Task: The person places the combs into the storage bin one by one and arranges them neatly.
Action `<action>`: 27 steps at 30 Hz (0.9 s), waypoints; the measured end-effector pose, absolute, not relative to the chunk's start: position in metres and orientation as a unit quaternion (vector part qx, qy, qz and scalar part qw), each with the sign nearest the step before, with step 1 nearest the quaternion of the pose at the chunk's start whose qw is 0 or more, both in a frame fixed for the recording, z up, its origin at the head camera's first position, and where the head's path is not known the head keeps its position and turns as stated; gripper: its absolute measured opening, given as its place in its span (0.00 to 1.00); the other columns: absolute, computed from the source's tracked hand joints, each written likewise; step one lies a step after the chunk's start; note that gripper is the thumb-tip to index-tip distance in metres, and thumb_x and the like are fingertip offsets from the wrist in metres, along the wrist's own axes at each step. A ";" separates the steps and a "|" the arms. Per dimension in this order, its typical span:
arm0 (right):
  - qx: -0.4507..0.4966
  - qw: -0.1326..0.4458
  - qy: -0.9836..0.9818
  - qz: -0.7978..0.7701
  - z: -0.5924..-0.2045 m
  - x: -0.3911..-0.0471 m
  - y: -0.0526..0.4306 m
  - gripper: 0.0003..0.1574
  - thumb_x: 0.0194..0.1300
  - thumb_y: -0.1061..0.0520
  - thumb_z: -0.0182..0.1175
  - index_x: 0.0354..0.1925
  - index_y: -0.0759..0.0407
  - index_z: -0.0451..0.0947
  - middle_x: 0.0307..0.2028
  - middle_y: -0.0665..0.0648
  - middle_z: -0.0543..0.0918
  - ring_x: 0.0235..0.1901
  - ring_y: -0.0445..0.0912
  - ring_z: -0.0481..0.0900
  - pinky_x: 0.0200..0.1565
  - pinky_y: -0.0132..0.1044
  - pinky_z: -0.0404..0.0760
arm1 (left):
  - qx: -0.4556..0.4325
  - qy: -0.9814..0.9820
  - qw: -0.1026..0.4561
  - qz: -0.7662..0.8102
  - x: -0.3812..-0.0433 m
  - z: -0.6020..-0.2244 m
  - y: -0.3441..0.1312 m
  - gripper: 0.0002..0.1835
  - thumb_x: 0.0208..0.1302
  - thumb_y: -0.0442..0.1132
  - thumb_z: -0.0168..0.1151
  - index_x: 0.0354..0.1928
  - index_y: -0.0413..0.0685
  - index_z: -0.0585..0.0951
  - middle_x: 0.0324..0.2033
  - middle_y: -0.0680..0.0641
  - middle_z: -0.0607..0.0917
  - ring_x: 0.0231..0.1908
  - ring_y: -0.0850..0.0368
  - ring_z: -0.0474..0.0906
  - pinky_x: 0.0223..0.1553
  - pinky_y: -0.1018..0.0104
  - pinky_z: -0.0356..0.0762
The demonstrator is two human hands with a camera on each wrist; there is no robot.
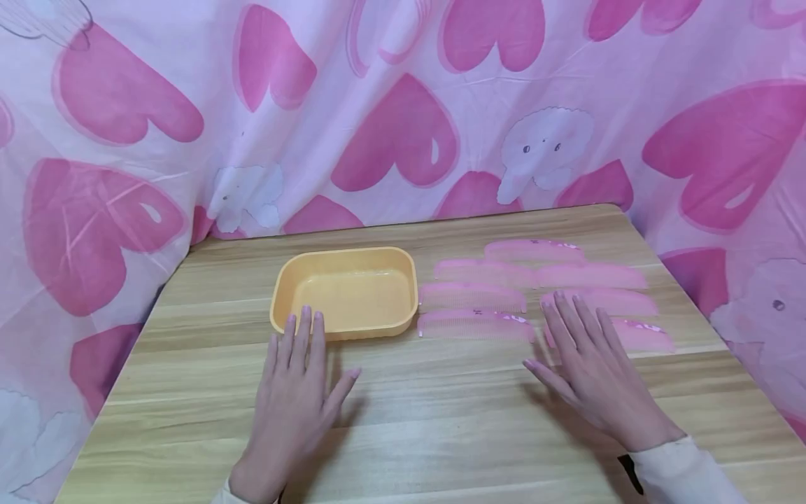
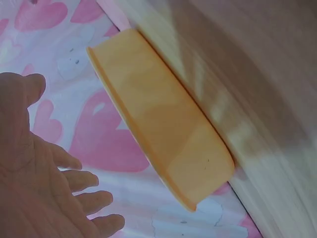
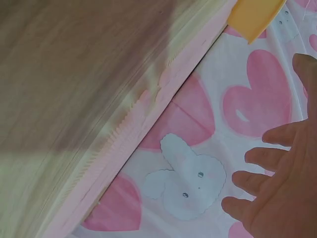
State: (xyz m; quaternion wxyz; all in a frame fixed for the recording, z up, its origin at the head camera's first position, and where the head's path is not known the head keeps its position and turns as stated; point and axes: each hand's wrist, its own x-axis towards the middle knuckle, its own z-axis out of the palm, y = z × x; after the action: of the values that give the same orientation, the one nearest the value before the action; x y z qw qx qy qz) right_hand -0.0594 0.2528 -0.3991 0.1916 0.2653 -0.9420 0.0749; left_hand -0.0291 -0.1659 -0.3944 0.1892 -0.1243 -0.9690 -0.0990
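My left hand (image 1: 291,402) is spread over the table, its fingertips overlapping the near rim of a yellow plastic basin (image 1: 352,297) in the head view. Nothing is in the basin. To its right lie several pink combs (image 1: 475,325), flat on the wood in two rough columns with one more at the top. My right hand (image 1: 598,378) is also spread, palm down, its fingers overlapping the near right-hand combs. Both hands hold nothing. In the left wrist view the left hand (image 2: 54,193) appears beside the basin's outer wall (image 2: 163,124); the right wrist view shows the right hand (image 3: 277,183) with straight fingers.
A wood-grain table (image 1: 428,427) carries everything. Behind and at both sides hangs a pink cloth (image 1: 390,133) printed with hearts and white animals, meeting the table's back edge. Pale sleeves (image 1: 686,472) cover the wrists.
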 end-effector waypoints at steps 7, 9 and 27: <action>0.276 0.184 -0.939 0.087 -0.396 -0.067 0.252 0.54 0.76 0.28 0.42 0.76 0.70 0.55 0.77 0.68 0.55 0.77 0.60 0.48 0.79 0.53 0.41 | -0.100 -0.974 0.159 -0.128 -0.038 -0.385 -0.177 0.47 0.74 0.62 0.50 0.80 0.38 0.48 0.78 0.35 0.52 0.76 0.35 0.48 0.78 0.42 0.40; 0.275 0.176 -0.941 0.093 -0.395 -0.070 0.251 0.54 0.74 0.29 0.48 0.76 0.68 0.55 0.77 0.67 0.56 0.77 0.61 0.49 0.79 0.53 0.41 | -0.096 -0.973 0.155 -0.139 -0.042 -0.383 -0.182 0.47 0.75 0.61 0.51 0.79 0.36 0.49 0.77 0.34 0.51 0.76 0.34 0.48 0.78 0.42 0.41; 0.308 0.130 -0.928 0.166 -0.396 -0.114 0.245 0.53 0.59 0.44 0.73 0.70 0.71 0.65 0.69 0.71 0.68 0.67 0.67 0.66 0.68 0.62 0.65 | -0.027 -0.963 0.076 -0.258 -0.090 -0.359 -0.232 0.42 0.77 0.59 0.47 0.73 0.26 0.59 0.61 0.24 0.72 0.61 0.24 0.67 0.60 0.26 0.66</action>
State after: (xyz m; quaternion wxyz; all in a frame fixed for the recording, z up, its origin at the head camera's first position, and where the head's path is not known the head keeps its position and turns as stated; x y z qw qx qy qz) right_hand -0.1140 0.2454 -0.3956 0.1303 0.3083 -0.9276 0.1662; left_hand -0.0899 -0.2320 -0.3587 0.0760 -0.0267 -0.9629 -0.2576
